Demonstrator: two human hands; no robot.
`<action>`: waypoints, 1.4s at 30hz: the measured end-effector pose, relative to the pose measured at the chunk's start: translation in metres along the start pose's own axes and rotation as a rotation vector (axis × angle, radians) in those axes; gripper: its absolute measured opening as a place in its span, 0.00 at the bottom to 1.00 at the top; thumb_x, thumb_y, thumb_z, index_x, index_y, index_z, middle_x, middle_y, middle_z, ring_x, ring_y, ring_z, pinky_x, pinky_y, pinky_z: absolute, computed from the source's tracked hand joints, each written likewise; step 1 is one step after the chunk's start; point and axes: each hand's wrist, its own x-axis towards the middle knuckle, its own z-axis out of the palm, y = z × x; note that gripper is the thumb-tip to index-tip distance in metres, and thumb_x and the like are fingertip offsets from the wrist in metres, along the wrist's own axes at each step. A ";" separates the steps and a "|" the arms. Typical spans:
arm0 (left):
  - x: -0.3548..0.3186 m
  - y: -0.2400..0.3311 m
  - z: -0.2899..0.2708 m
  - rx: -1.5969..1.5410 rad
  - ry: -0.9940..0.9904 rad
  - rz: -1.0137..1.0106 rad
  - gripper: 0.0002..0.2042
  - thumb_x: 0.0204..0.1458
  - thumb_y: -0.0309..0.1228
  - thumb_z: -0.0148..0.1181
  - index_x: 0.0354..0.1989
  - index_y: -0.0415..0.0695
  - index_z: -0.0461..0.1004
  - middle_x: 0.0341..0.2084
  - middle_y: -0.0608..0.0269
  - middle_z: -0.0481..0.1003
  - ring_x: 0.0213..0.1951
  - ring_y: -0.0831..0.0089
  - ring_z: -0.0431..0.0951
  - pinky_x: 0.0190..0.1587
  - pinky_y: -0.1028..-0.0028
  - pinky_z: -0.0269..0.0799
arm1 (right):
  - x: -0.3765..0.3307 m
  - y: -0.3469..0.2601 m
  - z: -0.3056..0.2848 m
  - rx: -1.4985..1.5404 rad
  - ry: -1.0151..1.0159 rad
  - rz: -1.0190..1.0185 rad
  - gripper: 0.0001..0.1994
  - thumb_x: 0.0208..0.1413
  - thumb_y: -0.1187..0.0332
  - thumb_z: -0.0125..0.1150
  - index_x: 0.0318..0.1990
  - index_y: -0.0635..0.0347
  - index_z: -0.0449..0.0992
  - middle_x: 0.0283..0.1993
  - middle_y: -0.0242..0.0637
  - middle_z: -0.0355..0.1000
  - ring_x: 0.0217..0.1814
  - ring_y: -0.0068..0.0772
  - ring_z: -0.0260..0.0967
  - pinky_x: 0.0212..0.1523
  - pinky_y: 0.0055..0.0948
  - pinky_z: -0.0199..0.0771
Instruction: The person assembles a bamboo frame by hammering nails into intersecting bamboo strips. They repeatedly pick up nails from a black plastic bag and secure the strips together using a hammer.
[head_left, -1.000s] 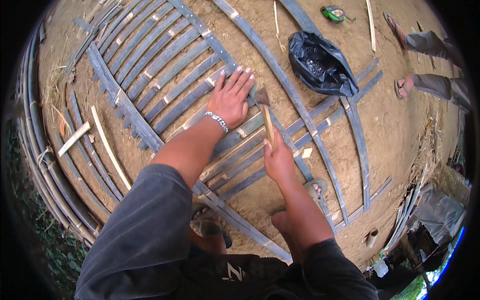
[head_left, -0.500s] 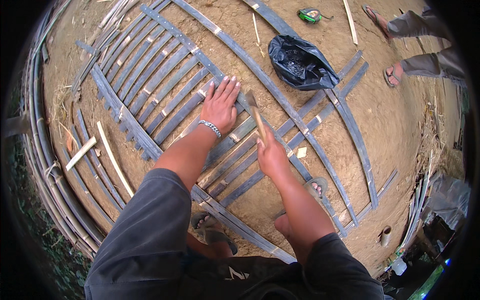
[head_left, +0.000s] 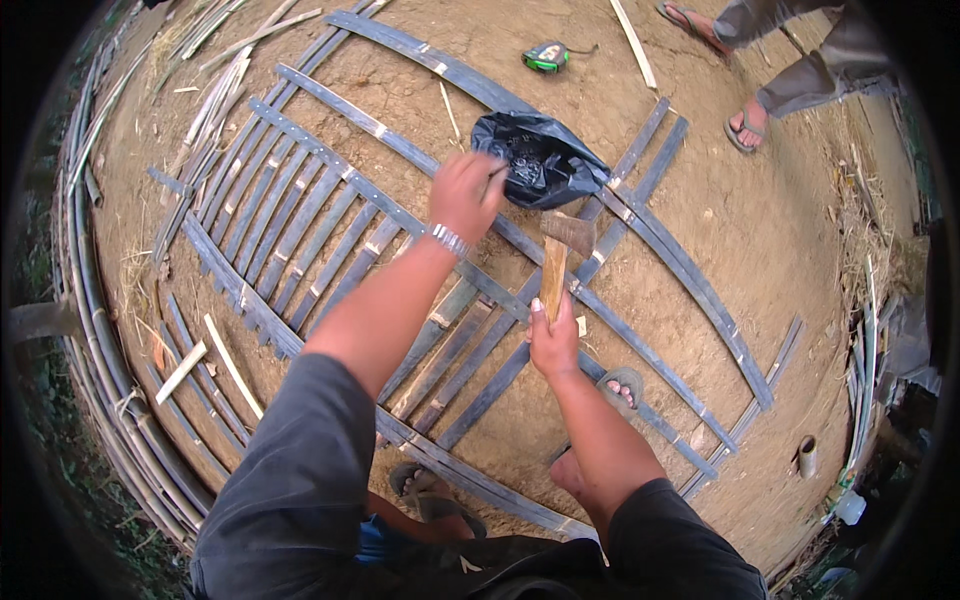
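Observation:
My right hand (head_left: 553, 345) is shut on the wooden handle of a hatchet (head_left: 555, 265). Its metal head points away from me over the crossing dark bamboo slats (head_left: 330, 235) that lie as a lattice on the dirt. My left hand (head_left: 465, 195), with a bracelet at the wrist, is raised above the slats. Its curled fingertips are at the near edge of a crumpled black plastic bag (head_left: 545, 160). Whether those fingers hold anything is hidden.
A green tape measure (head_left: 545, 55) lies beyond the bag. Another person's sandalled feet (head_left: 745, 130) stand at the far right. Bundled bamboo poles (head_left: 90, 330) curve along the left. A small cylinder (head_left: 806, 455) stands at the right. My own sandalled foot (head_left: 620, 385) rests among the slats.
My left hand has lifted off the slats, where it lay flat, and moved away to the black bag. The right hand and hatchet stay over the same crossing slats.

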 end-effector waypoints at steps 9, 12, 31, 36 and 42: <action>0.073 -0.010 0.064 0.511 -0.603 -0.023 0.09 0.55 0.36 0.63 0.42 0.55 0.86 0.43 0.55 0.84 0.48 0.55 0.83 0.51 0.58 0.79 | 0.002 0.003 -0.004 -0.040 0.011 -0.050 0.22 0.71 0.63 0.57 0.67 0.61 0.64 0.38 0.38 0.72 0.36 0.31 0.71 0.37 0.30 0.73; 0.073 -0.013 0.055 0.477 -0.610 -0.008 0.07 0.55 0.36 0.63 0.38 0.55 0.86 0.43 0.57 0.84 0.47 0.57 0.84 0.50 0.58 0.80 | 0.001 0.001 -0.003 -0.005 0.009 -0.016 0.23 0.70 0.62 0.58 0.67 0.61 0.65 0.45 0.47 0.74 0.46 0.45 0.74 0.46 0.37 0.74; -0.005 0.023 -0.084 -0.416 -0.307 -0.412 0.08 0.63 0.29 0.60 0.43 0.36 0.79 0.40 0.53 0.83 0.36 0.75 0.85 0.38 0.75 0.80 | -0.004 -0.027 -0.005 0.183 -0.028 0.110 0.25 0.72 0.66 0.56 0.72 0.59 0.59 0.32 0.28 0.67 0.27 0.17 0.63 0.28 0.22 0.70; -0.121 -0.011 -0.118 -0.489 -0.284 -0.795 0.09 0.62 0.21 0.50 0.42 0.36 0.79 0.36 0.59 0.79 0.31 0.76 0.81 0.34 0.74 0.76 | 0.002 -0.016 -0.004 -0.236 -0.074 -0.168 0.29 0.67 0.60 0.60 0.71 0.60 0.62 0.48 0.50 0.79 0.49 0.52 0.79 0.52 0.43 0.78; -0.202 0.006 -0.106 -0.040 -0.256 -0.467 0.08 0.57 0.26 0.59 0.42 0.38 0.80 0.37 0.54 0.77 0.36 0.61 0.80 0.40 0.64 0.76 | 0.023 -0.089 0.013 -0.474 -0.278 0.019 0.30 0.62 0.63 0.65 0.70 0.59 0.63 0.52 0.59 0.78 0.55 0.62 0.77 0.56 0.50 0.76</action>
